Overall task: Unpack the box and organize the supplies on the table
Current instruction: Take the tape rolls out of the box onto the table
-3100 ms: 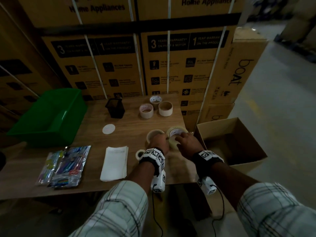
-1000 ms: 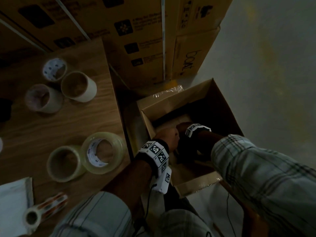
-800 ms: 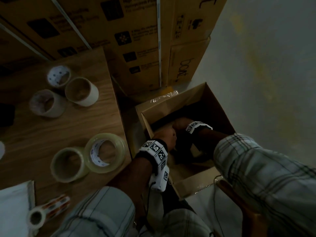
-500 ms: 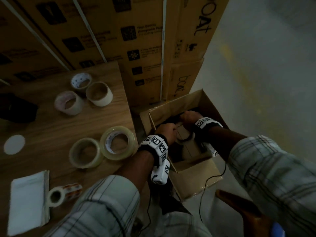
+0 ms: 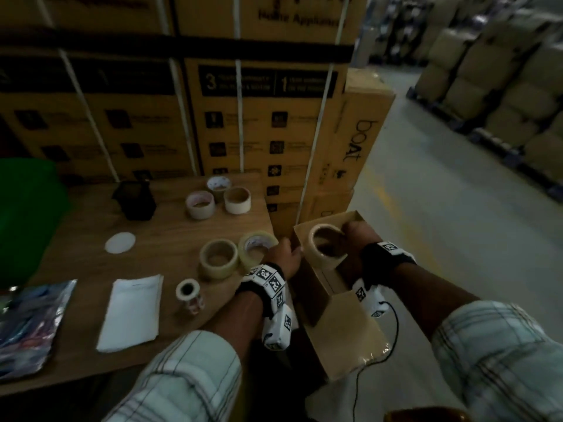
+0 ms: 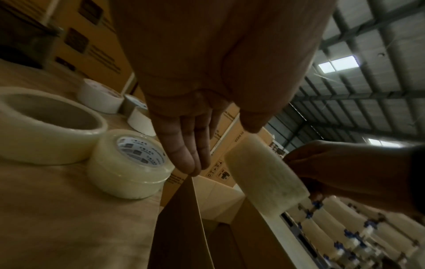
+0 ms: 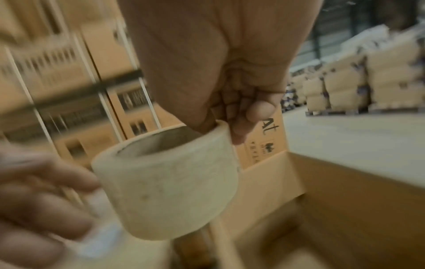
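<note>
The right hand (image 5: pixel 355 239) holds a roll of tape (image 5: pixel 327 245) above the open cardboard box (image 5: pixel 350 339), thumb inside the core and fingers (image 7: pixel 260 111) curled against the outer wall, as the right wrist view shows. The roll is tilted, its opening facing up toward the head camera. The left hand (image 5: pixel 285 254) is at the box's near-left edge beside the tabletop (image 5: pixel 91 263); in the left wrist view its fingers (image 6: pixel 184 145) are straight and held together, tips at the top of a box flap, holding nothing. On the tabletop, two rolls of tape (image 5: pixel 218 259) lie flat side by side near the left hand, three more rolls (image 5: pixel 219 197) are grouped farther back, and a small roll (image 5: pixel 188 291) lies by a stack of white paper (image 5: pixel 131 312). A black cup (image 5: pixel 134 200), a white disc (image 5: pixel 120 243), a green bin (image 5: pixel 27 214) and foil packets (image 5: pixel 27 321) lie to the left.
</note>
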